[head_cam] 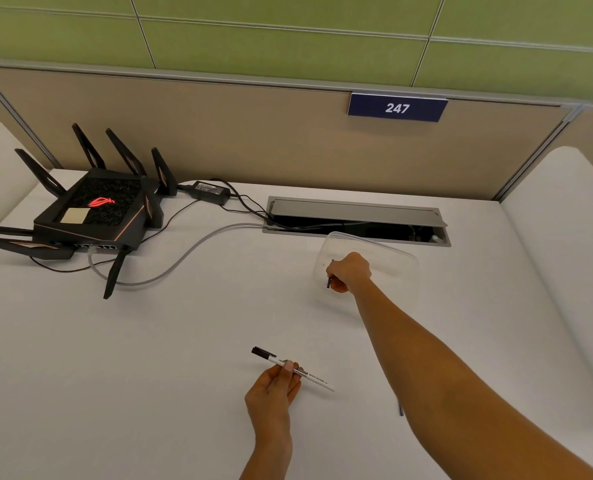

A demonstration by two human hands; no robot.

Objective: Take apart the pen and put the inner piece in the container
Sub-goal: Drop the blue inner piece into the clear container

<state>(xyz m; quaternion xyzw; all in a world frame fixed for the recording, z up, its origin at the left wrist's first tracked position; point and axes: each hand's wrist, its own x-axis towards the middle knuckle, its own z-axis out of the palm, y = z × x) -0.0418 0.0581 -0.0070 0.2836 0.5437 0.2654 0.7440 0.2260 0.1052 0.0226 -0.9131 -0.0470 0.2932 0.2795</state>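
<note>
My left hand [275, 386] grips the white marker body [314, 377], which lies nearly level over the table, its black cap [263, 352] pointing to the upper left. My right hand [350, 272] reaches forward over the clear plastic container [397, 255] and pinches a thin dark inner piece [329, 282] held almost upright above the container's left part. Only the two ends of that piece show beyond my fingers.
A black router [94, 216] with several antennas sits at the back left, with its power brick [210, 191] and cables trailing to an open cable hatch [357, 220] behind the container. A small dark piece [401, 409] lies on the table under my right forearm.
</note>
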